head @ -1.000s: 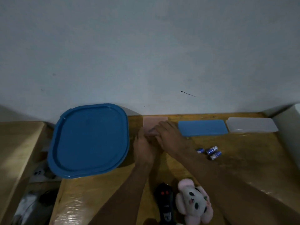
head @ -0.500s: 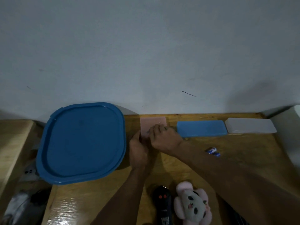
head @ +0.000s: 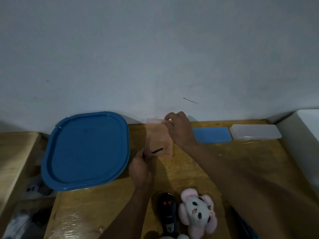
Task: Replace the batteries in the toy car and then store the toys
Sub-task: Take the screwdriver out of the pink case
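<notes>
A small translucent pink box [head: 162, 149] sits at the back middle of the wooden table [head: 189, 169], with a thin dark tool [head: 157, 150] lying inside it. My right hand [head: 179, 130] grips the box's pink lid [head: 155, 128] at its far corner and holds it raised. My left hand [head: 139, 169] holds the box's near left corner. A black toy car [head: 168, 214] and a pink-and-white plush toy [head: 198, 213] lie at the near edge. The batteries are hidden behind my right forearm.
A large blue container lid [head: 86, 150] covers the left end of the table, overhanging the edge. A blue case [head: 212, 137] and a clear white case [head: 255, 134] lie along the back wall at the right. A white block [head: 303, 135] borders the right side.
The pink box lay closed under both hands; now my right hand has lifted its lid up and back, showing the dark tool inside. My forearm now covers the batteries.
</notes>
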Demonstrator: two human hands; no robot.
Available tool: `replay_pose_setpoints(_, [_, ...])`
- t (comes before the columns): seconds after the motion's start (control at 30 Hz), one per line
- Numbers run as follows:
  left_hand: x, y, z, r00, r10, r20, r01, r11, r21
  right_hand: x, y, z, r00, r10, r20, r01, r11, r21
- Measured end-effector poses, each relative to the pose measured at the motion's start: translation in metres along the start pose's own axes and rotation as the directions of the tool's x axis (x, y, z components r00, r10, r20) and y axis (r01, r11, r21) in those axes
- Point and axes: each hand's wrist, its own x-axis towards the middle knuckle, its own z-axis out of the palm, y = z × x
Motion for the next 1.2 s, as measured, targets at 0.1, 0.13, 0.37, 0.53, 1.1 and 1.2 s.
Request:
replay_pose_setpoints(0.1, [-0.003, 0.003, 0.000, 0.999, -0.029, -0.013, 0.030, 0.999, 0.031, 0.007, -0.003, 0.009, 0.965, 0.231, -0.123, -0.214, 0.967, 0.139])
replay_pose_setpoints(0.13, [-0.004, 0.002, -0.001, 0.999, -0.041, -0.014, 0.042, 0.998, 0.043, 0.010, -0.005, 0.011, 0.938, 0.309, -0.155, -0.278, 0.941, 0.193])
replay_pose_setpoints(0.37, [-0.004, 0.002, 0.000, 0.999, -0.050, 0.008, 0.050, 0.999, 0.010, 0.024, -0.002, 0.019, 0.870, 0.478, -0.119, -0.439, 0.863, 0.251])
replay_pose_setpoints(0.53, [-0.006, 0.005, -0.001, 1.000, -0.024, 0.020, 0.024, 0.999, -0.022, 0.014, 0.006, 0.014, 0.937, 0.339, -0.083, -0.319, 0.929, 0.187])
replay_pose_setpoints(1.1, [-0.001, 0.007, -0.004, 0.999, 0.001, 0.041, -0.001, 1.000, 0.011, -0.019, -0.004, 0.001, 0.810, -0.309, 0.498, 0.528, 0.754, -0.390])
replay_pose_setpoints(1.2, [-0.001, 0.008, -0.007, 0.999, -0.001, 0.043, -0.001, 0.999, 0.050, -0.022, -0.007, -0.010, 0.844, -0.295, 0.448, 0.482, 0.784, -0.391])
